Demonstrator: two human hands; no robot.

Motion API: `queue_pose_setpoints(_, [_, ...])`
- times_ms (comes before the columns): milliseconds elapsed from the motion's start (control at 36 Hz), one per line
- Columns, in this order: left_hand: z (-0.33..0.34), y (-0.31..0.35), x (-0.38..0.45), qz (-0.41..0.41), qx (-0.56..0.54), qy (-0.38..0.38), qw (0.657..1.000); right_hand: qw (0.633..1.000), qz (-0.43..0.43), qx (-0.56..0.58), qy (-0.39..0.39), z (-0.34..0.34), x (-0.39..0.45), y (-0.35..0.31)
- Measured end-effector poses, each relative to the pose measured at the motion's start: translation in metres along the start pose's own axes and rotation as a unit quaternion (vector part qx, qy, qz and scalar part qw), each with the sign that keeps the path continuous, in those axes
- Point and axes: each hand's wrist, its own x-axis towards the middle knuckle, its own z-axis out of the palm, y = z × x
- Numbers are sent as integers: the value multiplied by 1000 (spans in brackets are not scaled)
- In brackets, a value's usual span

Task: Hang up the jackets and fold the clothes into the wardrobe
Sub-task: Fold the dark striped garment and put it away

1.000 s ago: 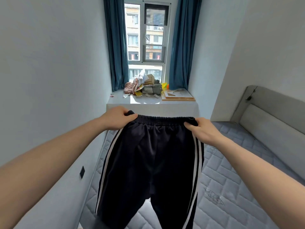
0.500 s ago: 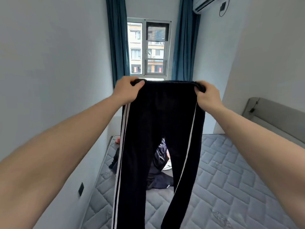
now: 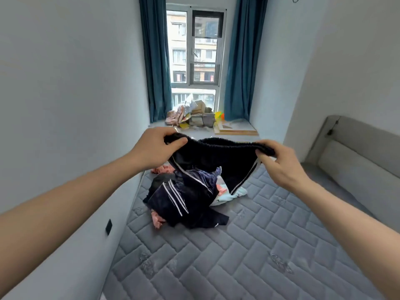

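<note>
I hold black track pants point(image 3: 225, 161) with white side stripes by the elastic waistband, above the grey quilted mattress point(image 3: 238, 256). My left hand point(image 3: 154, 148) pinches the waistband's left end and my right hand point(image 3: 281, 164) pinches its right end. The legs drop away from me and lie crumpled on a pile of clothes point(image 3: 188, 198) on the mattress, where dark striped, pink and pale blue garments show. No wardrobe or hanger is in view.
A white wall point(image 3: 65, 126) runs along the bed's left side. The grey padded headboard point(image 3: 357, 156) stands at right. A window sill point(image 3: 236, 126) at the far end carries boxes, papers and a wooden board, between blue curtains point(image 3: 155, 61).
I have lowered the pants from high in front of the window down toward the mattress. The legs, which hung straight, now lie bunched on the clothes pile. Both hands still pinch the waistband.
</note>
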Motion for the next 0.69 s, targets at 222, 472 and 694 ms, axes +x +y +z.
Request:
queue_pose_setpoints(222, [143,-87,-135,-113,21,-195,974,962,169,-58,-207,78,-152,103])
queue_pose_setpoints(472, [246,-125,-262,-235,32,-366,900,863,304,-95,-392,134,-289,166])
queue_pose_setpoints(694, [274,-131,-313,-273,36,-404,872,832,323,-116,-436,152,-349,185])
